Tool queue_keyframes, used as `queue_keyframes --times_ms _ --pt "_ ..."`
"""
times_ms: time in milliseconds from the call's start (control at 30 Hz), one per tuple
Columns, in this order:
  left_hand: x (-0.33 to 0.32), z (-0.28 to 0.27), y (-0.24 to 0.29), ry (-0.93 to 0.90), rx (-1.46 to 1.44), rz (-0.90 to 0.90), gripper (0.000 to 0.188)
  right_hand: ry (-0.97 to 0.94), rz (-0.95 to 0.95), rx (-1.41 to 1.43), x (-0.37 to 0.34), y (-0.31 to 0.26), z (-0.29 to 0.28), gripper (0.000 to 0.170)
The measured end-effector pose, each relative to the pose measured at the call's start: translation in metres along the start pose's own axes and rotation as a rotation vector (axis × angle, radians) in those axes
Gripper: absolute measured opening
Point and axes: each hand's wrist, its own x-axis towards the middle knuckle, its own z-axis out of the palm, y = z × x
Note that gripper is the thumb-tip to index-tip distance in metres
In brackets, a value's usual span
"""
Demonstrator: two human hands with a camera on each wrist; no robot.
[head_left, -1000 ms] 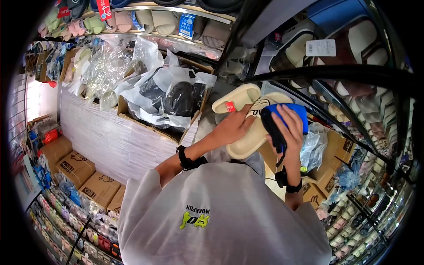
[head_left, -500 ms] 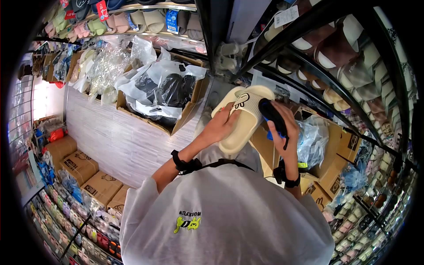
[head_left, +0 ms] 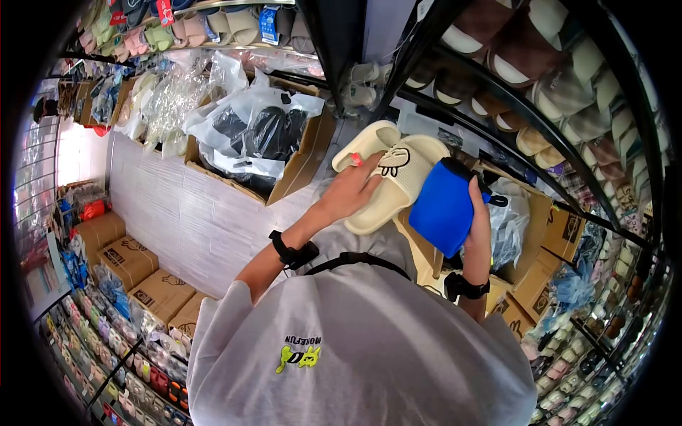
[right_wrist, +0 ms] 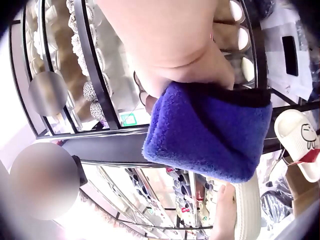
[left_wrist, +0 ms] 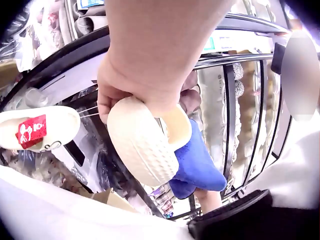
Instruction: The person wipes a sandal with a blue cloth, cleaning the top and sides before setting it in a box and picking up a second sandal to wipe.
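Note:
My left hand [head_left: 348, 193] grips a cream slide slipper [head_left: 371, 213] by its strap, which has a black rabbit outline. A matching slipper [left_wrist: 62, 122] with a red tag [left_wrist: 32, 132] hangs beside it; thin strands run from it toward my left hand in the left wrist view. My right hand [head_left: 479, 221] holds a blue plush cloth [head_left: 442, 209] with a black edge, thumb along its right side and the other fingers mostly hidden behind it. The cloth [right_wrist: 210, 132] hangs spread out right beside the held slipper, overlapping it in the left wrist view.
An open carton [head_left: 295, 167] of bagged dark footwear stands ahead to the left. Another carton [head_left: 529, 238] with clear plastic is at the right. Black-framed racks [head_left: 497, 92] of slippers rise close at the front right. Closed cartons [head_left: 128, 259] line the left.
My right hand has turned the cloth from its black side to its broad blue face. The slippers have shifted and tilted, and the red tag shows again. My left hand keeps its hold.

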Motion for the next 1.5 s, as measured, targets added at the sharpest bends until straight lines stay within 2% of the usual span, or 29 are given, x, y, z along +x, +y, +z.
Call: queue_keyframes --times_ms 100,167,200,267,400,467,500,533,600,633,700,767,800,867,900,933,967,1000,1067,1200,1267,1500 --pt "0.005 -0.009 0.015 -0.079 0.053 0.023 0.055 -0.087 0.089 0.028 -0.009 -0.008 0.0 0.053" --pt "0.009 -0.009 0.02 -0.072 0.062 0.141 0.059 -0.188 0.212 0.154 -0.015 -0.013 0.001 0.052" --pt "0.011 -0.009 0.022 -0.069 0.066 0.145 0.059 -0.193 0.209 0.155 -0.018 -0.015 0.005 0.052" --pt "0.013 -0.01 0.029 -0.106 0.099 0.116 0.062 -0.28 0.071 0.008 -0.027 -0.019 0.018 0.054" --pt "0.009 -0.015 0.047 -0.128 0.129 0.076 0.065 -0.271 0.037 -0.045 -0.032 -0.029 0.018 0.056" --pt "0.005 -0.024 0.057 -0.238 0.082 0.0 0.069 -0.273 -0.016 -0.13 -0.035 -0.033 0.015 0.051" --pt "0.005 -0.029 0.053 -0.354 0.025 -0.111 0.072 -0.269 -0.015 -0.125 -0.037 -0.035 0.014 0.051" --pt "0.002 -0.03 0.041 -0.362 0.022 -0.116 0.072 -0.26 -0.021 -0.153 -0.042 -0.039 0.015 0.049" --pt "-0.001 -0.033 0.003 -0.302 -0.262 0.032 0.072 -0.235 -0.024 -0.171 -0.045 -0.042 0.013 0.047" --pt "0.001 -0.042 -0.012 -0.286 -0.355 -0.061 0.068 -0.221 -0.049 -0.213 -0.044 -0.042 0.01 0.046" --pt "0.007 -0.049 -0.071 -0.092 -0.3 -0.239 0.059 -0.183 -0.07 -0.254 -0.042 -0.042 0.007 0.045" --pt "-0.004 -0.056 -0.146 0.26 0.612 0.376 0.054 -0.171 -0.062 -0.246 -0.043 -0.044 0.005 0.046" --pt "-0.003 -0.056 -0.177 0.25 0.612 0.379 0.054 -0.17 -0.055 -0.245 -0.043 -0.044 0.004 0.046" --pt "0.001 -0.054 -0.23 0.175 0.715 -0.452 0.055 -0.162 -0.052 -0.239 -0.043 -0.04 -0.001 0.046" --pt "0.002 -0.052 -0.266 0.167 0.716 -0.453 0.055 -0.146 -0.041 -0.239 -0.042 -0.037 -0.003 0.046" --pt "0.004 -0.05 -0.3 0.06 0.704 -0.473 0.056 -0.131 -0.03 -0.239 -0.043 -0.035 -0.005 0.046" --pt "0.004 -0.05 -0.307 -0.048 0.69 -0.493 0.058 -0.126 -0.024 -0.236 -0.044 -0.034 -0.007 0.046" --pt "0.004 -0.048 -0.313 -0.055 0.69 -0.493 0.058 -0.113 -0.016 -0.248 -0.045 -0.033 -0.008 0.046" --pt "0.009 -0.047 -0.303 0.004 0.617 -0.577 0.049 -0.092 -0.007 -0.257 -0.047 -0.033 -0.009 0.046" --pt "0.01 -0.047 -0.303 0.088 0.61 -0.547 0.04 -0.075 -0.036 -0.232 -0.051 -0.027 -0.015 0.048" --pt "0.013 -0.045 -0.31 0.098 0.616 -0.623 0.034 -0.068 -0.042 -0.216 -0.05 -0.024 -0.02 0.048" --pt "0.005 -0.034 -0.342 0.189 0.701 -0.479 0.029 -0.032 -0.029 -0.218 -0.053 -0.025 -0.023 0.048"
